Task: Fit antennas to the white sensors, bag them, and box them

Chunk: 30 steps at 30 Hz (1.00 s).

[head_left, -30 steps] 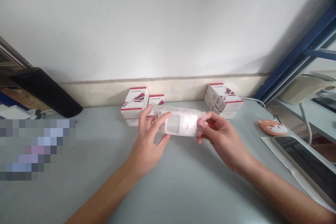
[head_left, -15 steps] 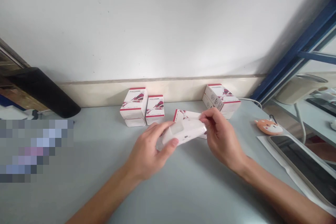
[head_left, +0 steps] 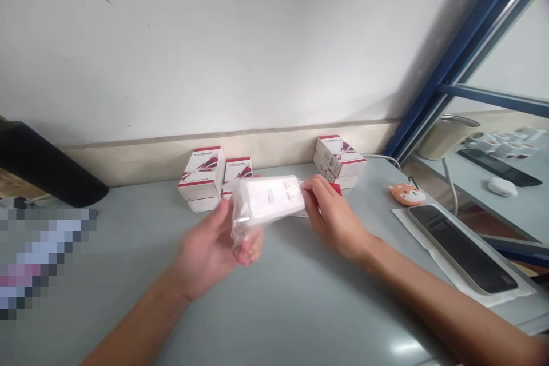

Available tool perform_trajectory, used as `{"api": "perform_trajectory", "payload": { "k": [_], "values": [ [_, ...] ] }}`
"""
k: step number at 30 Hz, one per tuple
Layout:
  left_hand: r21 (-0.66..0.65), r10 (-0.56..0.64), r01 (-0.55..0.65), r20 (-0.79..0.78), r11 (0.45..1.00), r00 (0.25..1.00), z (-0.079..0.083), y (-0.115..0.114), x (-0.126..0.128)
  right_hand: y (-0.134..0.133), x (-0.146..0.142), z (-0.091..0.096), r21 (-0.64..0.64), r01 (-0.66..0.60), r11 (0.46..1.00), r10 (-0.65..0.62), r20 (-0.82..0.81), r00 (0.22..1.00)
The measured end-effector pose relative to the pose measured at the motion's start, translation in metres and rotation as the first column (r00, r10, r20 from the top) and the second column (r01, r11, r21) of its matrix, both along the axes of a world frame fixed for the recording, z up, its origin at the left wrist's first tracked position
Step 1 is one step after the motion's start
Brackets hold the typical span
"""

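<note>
A white plastic device (head_left: 277, 197) in a clear plastic bag (head_left: 241, 220) hangs level above the table, its pale printed face toward me. My right hand (head_left: 332, 214) is closed, pinching the right end of the package. Around the loose left end of the bag is my left hand (head_left: 210, 254), slightly blurred. Its thumb stands apart from the fingers, which reach beneath the plastic without a visible firm grip. Behind the package lies a red and white box (head_left: 337, 188), mostly covered by the package and my right hand.
Against the wall stand white-and-red boxes (head_left: 201, 168), a smaller one (head_left: 238, 168) beside them, and stacked boxes (head_left: 341, 160) farther right. A phone (head_left: 461, 249) lies on white paper near an orange animal-faced case (head_left: 407, 193). A black cylindrical object (head_left: 47, 163) leans at left.
The package has turned over and moved left in view, showing its printed face. My left hand has loosened and dropped to its left end; my right hand keeps its pinch. The view has shifted right.
</note>
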<state>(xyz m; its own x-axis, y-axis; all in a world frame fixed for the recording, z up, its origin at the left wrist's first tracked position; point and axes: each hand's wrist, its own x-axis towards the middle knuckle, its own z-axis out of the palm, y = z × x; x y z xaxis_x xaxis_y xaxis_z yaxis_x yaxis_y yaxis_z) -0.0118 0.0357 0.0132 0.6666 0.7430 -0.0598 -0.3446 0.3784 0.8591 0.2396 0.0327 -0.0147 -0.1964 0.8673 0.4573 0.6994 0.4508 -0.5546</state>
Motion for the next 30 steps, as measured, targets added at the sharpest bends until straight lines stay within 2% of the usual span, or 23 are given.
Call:
{"api": "perform_trajectory", "payload": {
  "k": [5,8,12,16,21,23,24,27,30],
  "values": [
    [0.198,-0.017,0.024,-0.038,0.98,0.999,-0.008,0.0,-0.001,-0.003,-0.002,0.002,0.021,-0.004,1.0,0.003,0.028,1.0],
    [0.259,0.128,-0.102,-0.085,0.961,0.988,-0.012,0.002,0.002,-0.004,-0.004,0.0,0.065,-0.009,0.998,0.011,-0.038,0.999],
    [0.309,0.337,-0.275,-0.17,0.911,0.926,-0.013,0.005,0.009,-0.004,-0.005,-0.003,0.123,0.013,0.992,0.006,-0.15,0.989],
    [0.205,0.404,-0.367,-0.18,0.907,0.897,-0.012,0.007,0.013,-0.006,-0.007,-0.003,0.182,-0.091,0.979,0.137,-0.257,0.957],
    [0.02,0.353,-0.356,-0.19,0.934,0.916,-0.014,0.007,0.015,-0.01,-0.01,-0.001,0.179,-0.198,0.964,0.256,-0.404,0.878],
    [-0.01,0.392,-0.403,-0.208,0.915,0.896,-0.015,0.007,0.016,-0.012,-0.009,0.001,0.136,-0.275,0.952,0.306,-0.345,0.888],
    [-0.01,0.415,-0.428,-0.221,0.904,0.883,-0.016,0.007,0.017,-0.012,-0.008,0.002,0.107,-0.328,0.939,0.344,-0.262,0.901],
    [0.049,0.477,-0.483,-0.278,0.874,0.834,-0.017,0.006,0.02,-0.016,-0.007,0.005,0.054,-0.435,0.899,0.429,0.095,0.898],
    [0.16,0.518,-0.496,-0.365,0.853,0.774,-0.018,0.005,0.021,-0.02,-0.01,0.004,0.079,-0.442,0.894,0.386,0.368,0.846]
  ]
}}
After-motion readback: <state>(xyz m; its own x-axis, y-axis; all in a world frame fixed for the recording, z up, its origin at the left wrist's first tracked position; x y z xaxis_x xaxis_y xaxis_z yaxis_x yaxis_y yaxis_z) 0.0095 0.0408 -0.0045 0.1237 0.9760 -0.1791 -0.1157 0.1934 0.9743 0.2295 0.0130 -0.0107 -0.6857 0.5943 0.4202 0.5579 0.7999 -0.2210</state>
